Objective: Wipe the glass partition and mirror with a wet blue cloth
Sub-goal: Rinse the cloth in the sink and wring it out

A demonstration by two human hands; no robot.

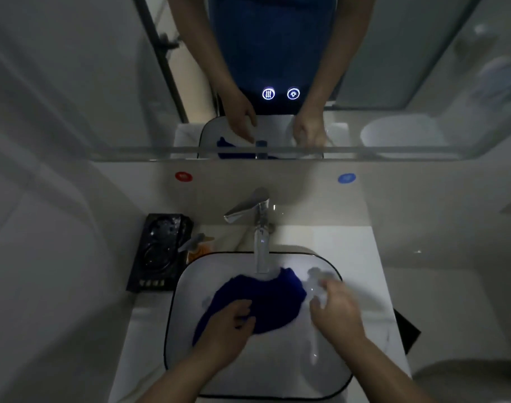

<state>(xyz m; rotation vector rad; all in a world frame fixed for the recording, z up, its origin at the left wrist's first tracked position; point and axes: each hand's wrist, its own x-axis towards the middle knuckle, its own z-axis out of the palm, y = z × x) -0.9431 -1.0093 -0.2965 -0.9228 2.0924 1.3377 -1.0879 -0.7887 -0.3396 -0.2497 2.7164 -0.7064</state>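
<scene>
- Blue cloth point(263, 303) lying spread in the white basin point(190, 370), far edge right under the running tap point(260, 216)
- Left hand point(231, 324) pressing down on the near side of the cloth, fingers curled into the fabric, gripping it
- Right hand point(335, 309) just beside the cloth's right edge, blurred; seems closed around something pale or clear, maybe a second rag or splashing water, cannot tell which, nor whether the fingers are truly clamped
- Judged stage: wetting the cloth, the very first step; soaking looks under way, wringing not yet done
- Mirror point(73, 82) above the backsplash untouched by the cloth, showing only reflected arms and two lit touch icons point(280, 93)
- Glass partition point(423, 53) seen only as a reflection with a dark frame, not reached either
- Left to do, by this reading: finish soaking, squeeze out, shut the tap, lift the cloth, wipe partition, wipe mirror; nearly the whole task ahead
- Black tray point(158, 254) on the surface left of the basin, well clear of the hands; small orange item point(199, 251) between tray and basin rim
- Red dot point(183, 176) and blue dot point(346, 178) on the wall behind the tap, likely hot and cold marks
- Dim light throughout, fine detail hard to make out
</scene>
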